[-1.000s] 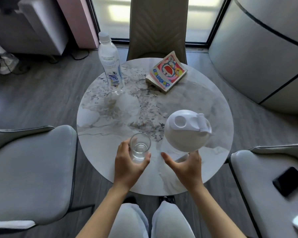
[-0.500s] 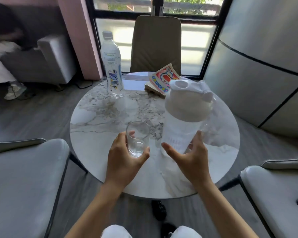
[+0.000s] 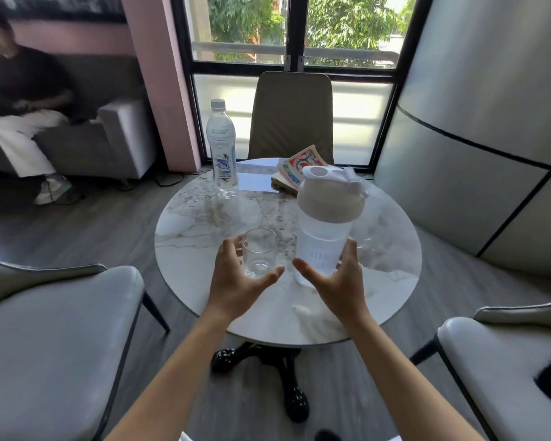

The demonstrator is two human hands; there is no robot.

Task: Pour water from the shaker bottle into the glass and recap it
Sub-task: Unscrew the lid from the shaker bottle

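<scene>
- Shaker bottle [image 3: 326, 224]: upright on the round marble table [image 3: 204, 224], white lid on, just right of the glass [image 3: 259, 252].
- Left hand [image 3: 236, 281]: fingers spread wide, cupped around the glass, contact unclear.
- Right hand [image 3: 337, 281]: fingers spread wide beside the bottle base.

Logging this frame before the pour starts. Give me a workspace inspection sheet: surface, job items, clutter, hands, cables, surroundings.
Surface: round marble table, no spill seen.
Job's things: shaker bottle upright with white lid on, flip cap looks shut; glass upright, looks almost empty.
Clutter: plastic water bottle capped at far edge; comic book behind the shaker.
Grippers: left hand open, cupped around the glass; right hand open at the shaker's base; firm contact unclear.
Cables: dark cable on the floor by the pink pillar.
Surroundings: grey chairs either side, tan chair opposite, a seated person far left.
</scene>
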